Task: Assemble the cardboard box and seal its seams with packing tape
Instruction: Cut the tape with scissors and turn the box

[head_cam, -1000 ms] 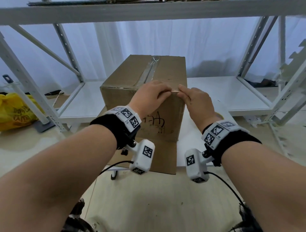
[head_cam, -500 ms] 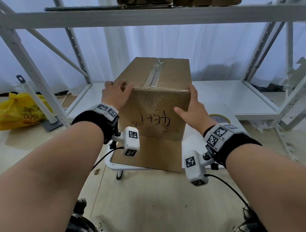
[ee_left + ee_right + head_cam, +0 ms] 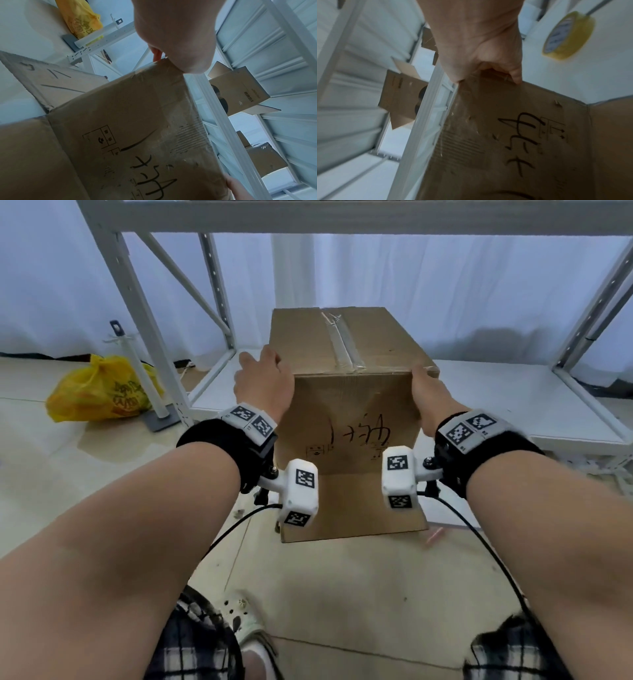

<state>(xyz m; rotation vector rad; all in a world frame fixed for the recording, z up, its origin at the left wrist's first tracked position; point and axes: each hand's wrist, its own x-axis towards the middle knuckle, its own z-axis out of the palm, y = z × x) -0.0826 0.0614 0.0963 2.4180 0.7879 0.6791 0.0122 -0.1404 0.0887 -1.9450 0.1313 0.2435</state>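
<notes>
A brown cardboard box (image 3: 349,412) stands upright in front of me, black handwriting on its near face. Clear packing tape (image 3: 342,344) runs along its top seam. One bottom flap (image 3: 352,508) hangs open toward me. My left hand (image 3: 263,381) grips the top left corner, fingers wrapped onto the left side. My right hand (image 3: 428,392) grips the top right corner. In the right wrist view that hand (image 3: 479,47) has its thumb on the near face of the box (image 3: 522,135). In the left wrist view the palm (image 3: 175,33) sits on the corner of the box (image 3: 137,121).
A yellowish tape roll (image 3: 568,35) lies on a white surface to the box's right. A white metal rack (image 3: 144,313) surrounds the box, with other cardboard boxes (image 3: 240,92) on an upper shelf. A yellow bag (image 3: 99,392) lies on the floor at left.
Both hands left the tape at the box's near top edge and moved apart to the top corners. The right hand slid up the right edge. The box's near face now squarely faces me.
</notes>
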